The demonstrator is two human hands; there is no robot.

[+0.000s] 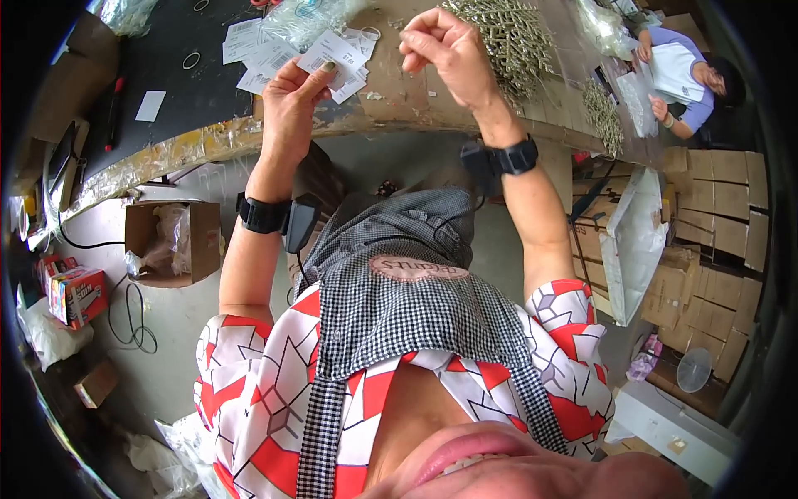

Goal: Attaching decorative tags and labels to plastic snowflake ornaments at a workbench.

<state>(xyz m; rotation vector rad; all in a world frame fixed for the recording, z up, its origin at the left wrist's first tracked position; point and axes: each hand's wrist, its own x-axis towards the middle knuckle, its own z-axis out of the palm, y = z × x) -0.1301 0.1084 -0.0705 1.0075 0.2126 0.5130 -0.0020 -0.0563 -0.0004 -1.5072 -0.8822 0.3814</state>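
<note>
My left hand [293,101] pinches a white printed label [326,55] between thumb and fingers, over the table's near edge. More white labels [243,40] lie fanned out under and behind it. Clear plastic bags [309,18] sit just beyond these labels. To the right, my right hand [451,60] is raised above the brown tabletop with thumb and fingertips pressed together; whatever they hold, if anything, is too small to tell. Beside that hand lies a heap of glittery, pale gold artificial sprigs [509,43].
On the dark left part of the table [179,91] are a rubber band [191,61], a white card [150,106] and a red pen [115,100]. A co-worker [677,79] sits at far right, handling clear plastic. Cardboard boxes [719,224] stack at right; an open carton [204,241] stands at left.
</note>
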